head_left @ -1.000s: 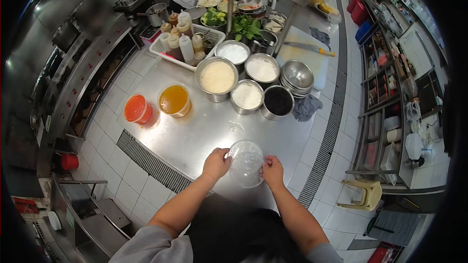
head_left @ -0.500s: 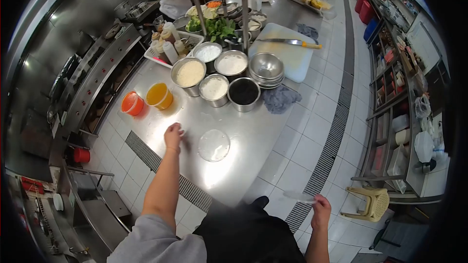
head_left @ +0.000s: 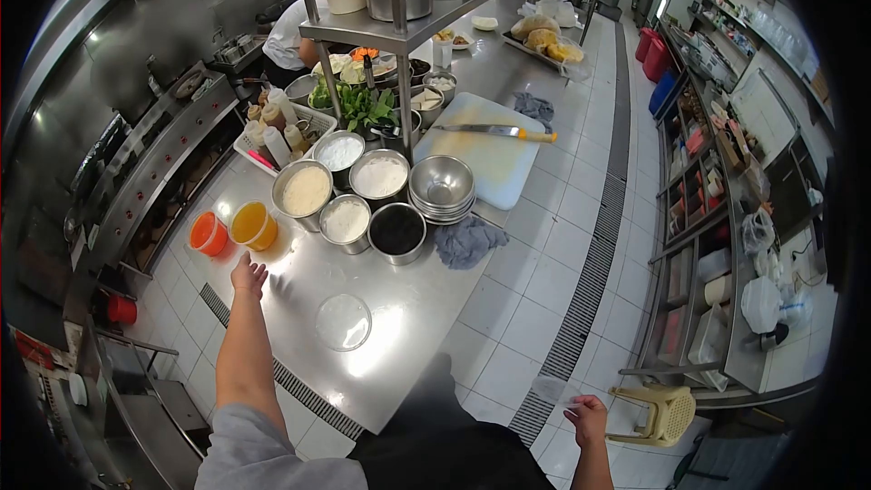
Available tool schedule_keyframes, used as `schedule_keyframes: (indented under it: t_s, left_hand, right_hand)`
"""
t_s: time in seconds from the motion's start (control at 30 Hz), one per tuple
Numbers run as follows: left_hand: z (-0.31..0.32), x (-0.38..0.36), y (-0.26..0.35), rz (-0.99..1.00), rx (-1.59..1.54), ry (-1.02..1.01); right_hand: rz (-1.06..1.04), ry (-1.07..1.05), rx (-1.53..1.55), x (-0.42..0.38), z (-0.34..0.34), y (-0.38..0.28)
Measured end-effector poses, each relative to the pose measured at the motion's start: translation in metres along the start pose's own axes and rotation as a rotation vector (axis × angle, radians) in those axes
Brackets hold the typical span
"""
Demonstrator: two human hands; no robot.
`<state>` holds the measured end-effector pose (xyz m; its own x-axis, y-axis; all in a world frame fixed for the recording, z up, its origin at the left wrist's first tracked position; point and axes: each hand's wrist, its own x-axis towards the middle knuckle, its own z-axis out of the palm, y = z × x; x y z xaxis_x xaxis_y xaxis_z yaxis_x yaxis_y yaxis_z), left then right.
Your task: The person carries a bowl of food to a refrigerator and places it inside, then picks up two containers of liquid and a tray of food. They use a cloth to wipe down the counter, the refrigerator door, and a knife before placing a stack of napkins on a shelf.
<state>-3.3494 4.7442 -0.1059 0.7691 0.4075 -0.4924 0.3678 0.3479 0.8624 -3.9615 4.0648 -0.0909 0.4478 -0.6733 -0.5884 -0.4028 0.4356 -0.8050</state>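
Over the steel table my left hand (head_left: 249, 275) is open, its fingers stretched out just short of a plastic tub of yellow-orange liquid (head_left: 253, 225). Beside it stands a tub of bright red-orange content (head_left: 209, 234). A clear round plastic lid (head_left: 344, 322) lies flat on the table, right of my left forearm. Off to the right, above the floor, my right hand (head_left: 588, 419) pinches a second clear plastic lid (head_left: 550, 388) by its edge. Metal pots of white powder (head_left: 345, 220), pale crumbs (head_left: 303, 189) and a black substance (head_left: 396, 231) stand farther back.
Stacked steel bowls (head_left: 442, 183) and a grey cloth (head_left: 469, 241) sit near the table's right edge. A knife (head_left: 490, 131) rests on a white cutting board (head_left: 481, 159). Squeeze bottles fill a white basket (head_left: 249, 147). A person (head_left: 292, 36) bends behind the shelf.
My left hand has moved forward toward the yellow-orange tub, its fingers opening out. The right hand still holds its lid. The whole view has shifted, showing more of the shelf.
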Motion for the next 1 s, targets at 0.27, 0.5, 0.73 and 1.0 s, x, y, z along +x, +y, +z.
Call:
schedule_keyframes:
  t_s: [0.27,0.5,0.73,1.0]
  left_hand:
    - [0.032,0.057,-0.004,0.017,-0.115,0.095]
    - [0.051,0.065,-0.007,0.001,-0.156,0.285]
    - [0.055,0.038,-0.017,0.035,-0.136,0.516]
    - [0.084,-0.048,-0.024,0.066,-0.17,0.631]
  right_hand:
    - [-0.104,0.346,-0.072,0.041,-0.053,-0.031]
    - [0.071,0.554,-0.077,0.068,-0.114,-0.039]
    - [0.102,0.556,-0.336,0.175,-0.207,-0.071]
    - [-0.079,0.37,-0.732,0.408,-0.227,-0.214]
